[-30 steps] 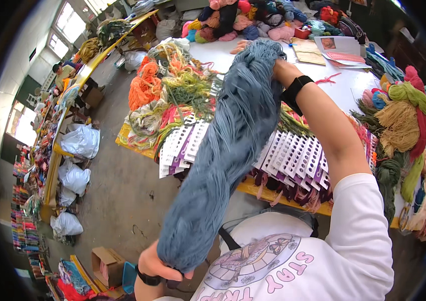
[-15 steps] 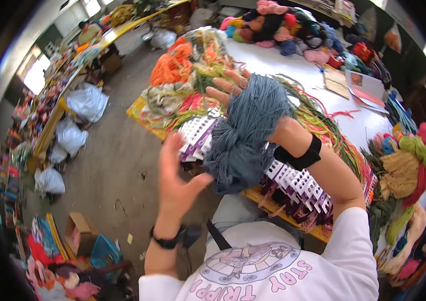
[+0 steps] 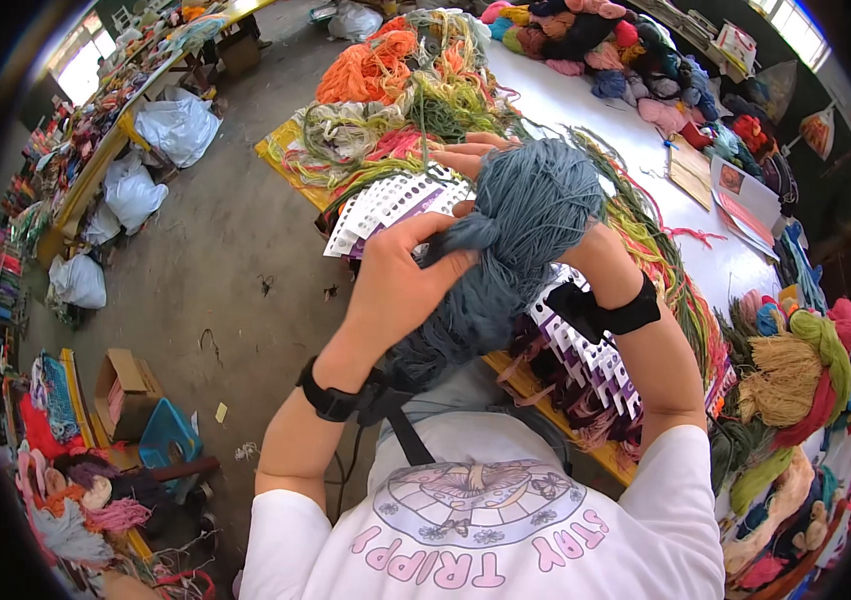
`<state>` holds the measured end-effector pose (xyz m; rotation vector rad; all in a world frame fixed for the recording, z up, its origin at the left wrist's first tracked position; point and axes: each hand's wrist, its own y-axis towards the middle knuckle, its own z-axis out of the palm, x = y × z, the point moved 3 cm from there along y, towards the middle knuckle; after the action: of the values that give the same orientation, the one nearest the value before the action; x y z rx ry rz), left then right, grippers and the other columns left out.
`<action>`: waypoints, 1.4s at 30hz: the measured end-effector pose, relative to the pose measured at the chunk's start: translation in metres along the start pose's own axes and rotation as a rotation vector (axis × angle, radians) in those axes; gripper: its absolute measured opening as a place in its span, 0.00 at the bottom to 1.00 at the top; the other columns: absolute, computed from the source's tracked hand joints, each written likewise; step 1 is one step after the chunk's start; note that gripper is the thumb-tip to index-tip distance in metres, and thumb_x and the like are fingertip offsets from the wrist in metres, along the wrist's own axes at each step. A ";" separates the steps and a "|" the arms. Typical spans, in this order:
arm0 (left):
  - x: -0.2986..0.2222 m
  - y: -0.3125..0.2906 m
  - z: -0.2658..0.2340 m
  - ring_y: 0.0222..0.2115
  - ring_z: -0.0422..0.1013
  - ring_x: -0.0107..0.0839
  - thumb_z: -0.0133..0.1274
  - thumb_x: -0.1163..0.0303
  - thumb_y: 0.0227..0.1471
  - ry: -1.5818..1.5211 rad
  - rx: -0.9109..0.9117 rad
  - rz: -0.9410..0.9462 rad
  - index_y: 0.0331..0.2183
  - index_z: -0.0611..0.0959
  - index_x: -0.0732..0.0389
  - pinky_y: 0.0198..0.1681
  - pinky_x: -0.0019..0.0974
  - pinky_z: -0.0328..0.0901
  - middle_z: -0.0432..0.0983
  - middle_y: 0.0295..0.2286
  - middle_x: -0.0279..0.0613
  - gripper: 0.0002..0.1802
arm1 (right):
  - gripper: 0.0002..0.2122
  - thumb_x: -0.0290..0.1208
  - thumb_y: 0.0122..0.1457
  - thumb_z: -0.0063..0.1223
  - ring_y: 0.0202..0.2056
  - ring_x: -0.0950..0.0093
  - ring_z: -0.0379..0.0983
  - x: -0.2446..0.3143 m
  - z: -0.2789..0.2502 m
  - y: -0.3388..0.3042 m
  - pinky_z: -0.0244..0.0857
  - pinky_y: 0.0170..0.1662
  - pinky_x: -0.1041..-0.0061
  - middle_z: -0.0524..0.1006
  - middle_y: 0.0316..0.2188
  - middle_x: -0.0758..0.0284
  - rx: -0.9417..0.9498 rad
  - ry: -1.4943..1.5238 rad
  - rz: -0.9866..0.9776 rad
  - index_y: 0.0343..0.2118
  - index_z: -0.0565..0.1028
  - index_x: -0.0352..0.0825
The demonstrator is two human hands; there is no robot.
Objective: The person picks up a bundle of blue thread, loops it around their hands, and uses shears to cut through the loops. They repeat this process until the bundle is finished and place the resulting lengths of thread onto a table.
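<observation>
A thick skein of blue-grey yarn [image 3: 540, 200] hangs over my right hand [image 3: 472, 152], whose fingertips come out past its left side. The yarn hides the palm and thumb. My left hand [image 3: 410, 275] is closed on a bunch of the same yarn where it gathers, thumb and fingers pressed together. Loose strands of the skein fall below my left hand toward my lap. Under both hands lie white and purple cards with punched holes [image 3: 585, 350], threaded with yarn in several colours.
Orange yarn [image 3: 370, 65] and green-yellow yarn lie on the table's far end. Mixed skeins [image 3: 635, 60] are heaped at the back. More skeins [image 3: 795, 370] hang at right, near papers [image 3: 745, 205]. White bags [image 3: 177, 128] and a blue basket [image 3: 170, 432] stand at left.
My left hand has moved up and right from beside the skein and closed on its gathered part. The skein has risen slightly on my right hand. The view has shifted.
</observation>
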<state>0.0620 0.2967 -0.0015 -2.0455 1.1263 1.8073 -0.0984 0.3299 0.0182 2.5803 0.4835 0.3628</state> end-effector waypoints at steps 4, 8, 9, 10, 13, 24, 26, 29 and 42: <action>-0.005 0.014 -0.022 0.22 0.65 0.21 0.54 0.69 0.45 0.036 0.260 -0.147 0.28 0.78 0.69 0.28 0.26 0.61 0.70 0.18 0.38 0.11 | 0.28 0.34 0.44 0.53 0.49 0.64 0.62 -0.014 0.005 -0.010 0.55 0.52 0.69 0.68 0.47 0.59 0.046 0.254 -0.004 0.52 0.63 0.38; -0.009 0.030 -0.036 0.21 0.62 0.18 0.52 0.68 0.47 -0.016 0.438 -0.222 0.30 0.78 0.67 0.27 0.24 0.60 0.70 0.20 0.33 0.11 | 0.26 0.31 0.46 0.51 0.51 0.64 0.60 -0.001 0.009 -0.008 0.53 0.54 0.69 0.66 0.48 0.60 0.252 0.272 0.110 0.52 0.63 0.37; -0.011 0.033 -0.037 0.22 0.63 0.18 0.51 0.68 0.48 -0.138 0.482 -0.223 0.31 0.77 0.67 0.27 0.23 0.60 0.71 0.20 0.32 0.12 | 0.26 0.31 0.46 0.51 0.51 0.64 0.60 0.000 0.009 -0.007 0.53 0.54 0.69 0.66 0.48 0.60 0.252 0.272 0.107 0.52 0.63 0.37; -0.015 0.037 -0.041 0.23 0.64 0.19 0.50 0.68 0.49 -0.164 0.481 -0.253 0.33 0.77 0.67 0.30 0.23 0.61 0.73 0.23 0.33 0.12 | 0.26 0.30 0.47 0.49 0.52 0.65 0.59 0.002 0.006 -0.006 0.51 0.55 0.70 0.65 0.50 0.61 0.189 0.167 -0.002 0.52 0.62 0.37; 0.001 0.042 -0.050 0.26 0.66 0.21 0.51 0.67 0.49 0.021 0.083 -0.046 0.32 0.77 0.67 0.32 0.25 0.62 0.73 0.25 0.36 0.12 | 0.25 0.27 0.48 0.45 0.55 0.67 0.54 0.001 0.004 -0.001 0.46 0.58 0.70 0.61 0.53 0.64 0.134 0.012 -0.047 0.53 0.60 0.37; -0.001 -0.017 -0.013 0.30 0.64 0.30 0.60 0.72 0.37 0.282 -0.105 0.213 0.25 0.72 0.61 0.36 0.32 0.60 0.65 0.27 0.39 0.13 | 0.24 0.38 0.51 0.46 0.57 0.68 0.51 -0.002 -0.012 0.008 0.41 0.60 0.69 0.57 0.56 0.64 0.024 -0.054 -0.173 0.52 0.61 0.39; -0.008 -0.016 -0.014 0.30 0.65 0.33 0.59 0.73 0.37 0.323 -0.176 0.386 0.26 0.72 0.61 0.36 0.33 0.60 0.66 0.27 0.39 0.12 | 0.24 0.39 0.51 0.45 0.57 0.68 0.50 0.000 -0.012 0.009 0.41 0.60 0.69 0.57 0.56 0.64 0.047 0.011 -0.107 0.52 0.62 0.39; -0.025 -0.011 -0.014 0.31 0.66 0.40 0.59 0.74 0.36 0.308 -0.334 0.564 0.27 0.74 0.63 0.37 0.37 0.61 0.68 0.29 0.42 0.12 | 0.24 0.40 0.51 0.45 0.57 0.68 0.50 0.001 -0.010 0.008 0.40 0.60 0.69 0.57 0.56 0.65 0.051 0.073 -0.104 0.52 0.62 0.39; -0.001 -0.029 0.021 0.22 0.66 0.38 0.59 0.73 0.34 0.477 -0.113 0.619 0.23 0.75 0.61 0.24 0.35 0.62 0.68 0.22 0.39 0.10 | 0.27 0.24 0.51 0.48 0.35 0.86 0.62 -0.018 0.008 -0.010 0.60 0.43 0.86 0.66 0.47 0.68 0.104 0.965 0.281 0.55 0.56 0.27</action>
<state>0.0642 0.3298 -0.0149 -2.4644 2.0141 1.6636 -0.1149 0.3275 0.0038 2.4155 0.4427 1.7397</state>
